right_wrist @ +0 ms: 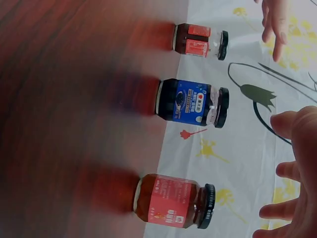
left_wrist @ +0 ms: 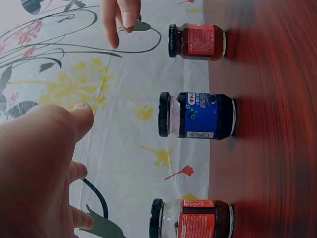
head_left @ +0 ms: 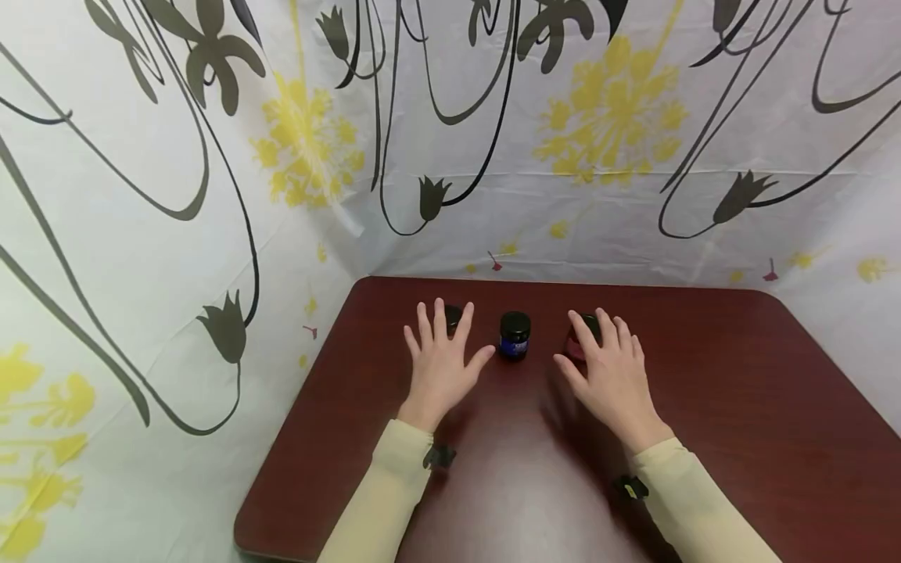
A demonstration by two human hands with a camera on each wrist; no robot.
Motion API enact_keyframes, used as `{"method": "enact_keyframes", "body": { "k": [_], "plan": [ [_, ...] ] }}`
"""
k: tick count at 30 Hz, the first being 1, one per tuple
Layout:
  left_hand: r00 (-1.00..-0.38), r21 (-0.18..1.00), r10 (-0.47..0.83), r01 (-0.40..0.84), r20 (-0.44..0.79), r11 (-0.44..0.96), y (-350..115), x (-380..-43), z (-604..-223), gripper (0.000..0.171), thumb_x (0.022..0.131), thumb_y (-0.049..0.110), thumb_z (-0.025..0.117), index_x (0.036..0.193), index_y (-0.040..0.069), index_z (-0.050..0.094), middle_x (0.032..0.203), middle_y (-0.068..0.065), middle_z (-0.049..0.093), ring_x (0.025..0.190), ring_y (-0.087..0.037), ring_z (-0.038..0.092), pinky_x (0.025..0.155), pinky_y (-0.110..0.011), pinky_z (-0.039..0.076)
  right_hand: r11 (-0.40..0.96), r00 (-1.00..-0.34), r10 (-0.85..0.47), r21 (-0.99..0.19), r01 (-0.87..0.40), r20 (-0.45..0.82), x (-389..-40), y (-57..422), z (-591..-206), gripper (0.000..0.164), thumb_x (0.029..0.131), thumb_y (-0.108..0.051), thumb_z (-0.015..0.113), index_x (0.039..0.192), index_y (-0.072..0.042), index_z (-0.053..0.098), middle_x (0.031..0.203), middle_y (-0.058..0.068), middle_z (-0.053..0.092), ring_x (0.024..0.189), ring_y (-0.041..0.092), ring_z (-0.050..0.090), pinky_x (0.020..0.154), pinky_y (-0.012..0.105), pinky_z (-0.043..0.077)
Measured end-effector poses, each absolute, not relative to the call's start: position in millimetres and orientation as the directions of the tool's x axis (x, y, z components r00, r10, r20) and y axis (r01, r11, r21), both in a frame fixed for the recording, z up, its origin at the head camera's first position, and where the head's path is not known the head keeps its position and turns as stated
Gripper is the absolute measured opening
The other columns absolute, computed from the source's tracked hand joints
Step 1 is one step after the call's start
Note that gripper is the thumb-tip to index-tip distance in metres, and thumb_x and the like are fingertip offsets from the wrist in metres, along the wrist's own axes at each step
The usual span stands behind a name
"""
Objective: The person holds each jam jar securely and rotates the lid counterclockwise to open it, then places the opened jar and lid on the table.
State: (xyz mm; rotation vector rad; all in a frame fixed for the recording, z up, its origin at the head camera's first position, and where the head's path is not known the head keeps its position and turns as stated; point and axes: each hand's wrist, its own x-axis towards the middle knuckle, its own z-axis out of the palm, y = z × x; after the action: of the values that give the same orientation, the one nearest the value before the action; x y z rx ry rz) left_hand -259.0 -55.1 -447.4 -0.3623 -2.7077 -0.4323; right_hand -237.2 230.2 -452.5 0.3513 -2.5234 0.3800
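Backdrop: flower-print cloth (head_left: 457, 152) behind a dark red table (head_left: 739, 375).
Left hand (head_left: 442, 379): fingers spread, gripping nothing, raised near the left jar (right_wrist: 198, 40).
Right hand (head_left: 614, 383): fingers parted, gripping nothing, raised near the right jar (right_wrist: 171, 201).
Middle jar (head_left: 515, 336): between those 2; all 3 stand upright, apart, toward the table's far edge.
Risk: a fingertip lowered carelessly could tip an outer jar, perhaps rolling it.
Look: glass, black-lidded; outer 2 red-labelled, middle blue, dark contents.

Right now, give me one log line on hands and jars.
left hand: empty, by left red-label jar | right hand: empty, by right red-label jar | blue-label jar: upright between those two | all jars lidded
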Motion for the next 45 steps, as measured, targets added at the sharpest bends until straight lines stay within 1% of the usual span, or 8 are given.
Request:
{"method": "enact_keyframes", "body": {
  "k": [5, 8, 12, 15, 19, 26, 35, 45],
  "plan": [
    [-0.905, 0.234, 0.206, 0.306, 0.372, 0.923, -55.4, -256.0, -451.7, 0.080, 0.095, 0.074, 0.034, 0.162, 0.037, 0.010, 0.168, -0.015, 0.000, 0.151, -0.044, -0.007, 0.112, -0.071, 0.007, 0.909, -0.819, -0.174, -0.231, -0.348, 0.547, -232.1, 233.3, -451.0, 0.076, 0.092, -0.044, 0.070, 0.156, -0.018, 0.038, 0.154, 0.027, 0.032, 0.136, 0.054, 0.032, 0.103, 0.071, 0.029],
    [-0.911, 0.247, 0.215, 0.312, 0.352, 0.918, -55.2, -252.9, -456.4, 0.081, 0.095, 0.074, 0.036, 0.162, 0.036, 0.011, 0.167, -0.016, 0.001, 0.151, -0.045, -0.003, 0.112, -0.071, 0.008, 0.902, -0.831, -0.171, -0.255, -0.348, 0.530, -226.7, 235.0, -451.2, 0.075, 0.093, -0.043, 0.070, 0.156, -0.017, 0.038, 0.154, 0.027, 0.033, 0.134, 0.052, 0.034, 0.098, 0.072, 0.034],
    [-0.908, 0.266, 0.212, 0.319, 0.361, 0.910, -56.6, -252.9, -459.6, 0.081, 0.095, 0.073, 0.039, 0.162, 0.033, 0.015, 0.167, -0.016, 0.005, 0.151, -0.046, 0.001, 0.112, -0.071, 0.009, 0.889, -0.828, -0.179, -0.273, -0.367, 0.531, -225.1, 235.3, -447.8, 0.074, 0.093, -0.042, 0.069, 0.155, -0.016, 0.039, 0.153, 0.027, 0.035, 0.133, 0.050, 0.037, 0.090, 0.070, 0.043],
    [-0.907, 0.278, 0.210, 0.322, 0.366, 0.905, -58.3, -255.8, -458.9, 0.082, 0.095, 0.072, 0.040, 0.162, 0.032, 0.017, 0.167, -0.016, 0.006, 0.151, -0.045, 0.000, 0.112, -0.070, 0.010, 0.881, -0.824, -0.183, -0.283, -0.380, 0.537, -226.8, 234.4, -442.3, 0.073, 0.094, -0.042, 0.069, 0.155, -0.016, 0.039, 0.153, 0.026, 0.036, 0.133, 0.049, 0.038, 0.086, 0.068, 0.046],
    [-0.909, 0.296, 0.203, 0.320, 0.363, 0.900, -60.8, -260.3, -456.8, 0.081, 0.095, 0.071, 0.041, 0.162, 0.031, 0.018, 0.167, -0.017, 0.007, 0.151, -0.044, 0.000, 0.113, -0.069, 0.010, 0.870, -0.814, -0.193, -0.288, -0.400, 0.548, -229.4, 232.4, -434.7, 0.071, 0.094, -0.040, 0.069, 0.155, -0.016, 0.040, 0.152, 0.025, 0.037, 0.133, 0.049, 0.040, 0.087, 0.066, 0.046],
    [-0.900, 0.332, 0.179, 0.323, 0.397, 0.886, -69.2, -267.4, -456.1, 0.082, 0.096, 0.068, 0.045, 0.162, 0.026, 0.021, 0.165, -0.018, 0.015, 0.151, -0.043, 0.006, 0.113, -0.068, 0.016, 0.863, -0.806, -0.222, -0.274, -0.424, 0.549, -232.5, 227.9, -428.5, 0.072, 0.095, -0.041, 0.068, 0.155, -0.016, 0.039, 0.150, 0.025, 0.039, 0.130, 0.048, 0.042, 0.088, 0.066, 0.046],
    [-0.910, 0.385, 0.138, 0.298, 0.390, 0.874, -78.2, -276.4, -457.2, 0.083, 0.097, 0.066, 0.048, 0.162, 0.025, 0.017, 0.165, -0.019, 0.016, 0.151, -0.042, 0.008, 0.114, -0.065, 0.017, 0.856, -0.796, -0.249, -0.259, -0.448, 0.552, -240.7, 216.7, -419.5, 0.070, 0.096, -0.044, 0.066, 0.156, -0.018, 0.038, 0.147, 0.023, 0.042, 0.126, 0.044, 0.046, 0.084, 0.064, 0.048],
    [-0.930, 0.450, 0.094, 0.259, 0.355, 0.855, -88.2, -283.3, -466.1, 0.085, 0.096, 0.064, 0.049, 0.163, 0.023, 0.015, 0.163, -0.019, 0.021, 0.150, -0.040, 0.015, 0.116, -0.058, 0.021, 0.848, -0.813, -0.278, -0.266, -0.458, 0.511, -245.1, 205.5, -419.9, 0.071, 0.098, -0.044, 0.063, 0.157, -0.019, 0.035, 0.148, 0.023, 0.041, 0.127, 0.044, 0.046, 0.084, 0.064, 0.048]
  ]
}}
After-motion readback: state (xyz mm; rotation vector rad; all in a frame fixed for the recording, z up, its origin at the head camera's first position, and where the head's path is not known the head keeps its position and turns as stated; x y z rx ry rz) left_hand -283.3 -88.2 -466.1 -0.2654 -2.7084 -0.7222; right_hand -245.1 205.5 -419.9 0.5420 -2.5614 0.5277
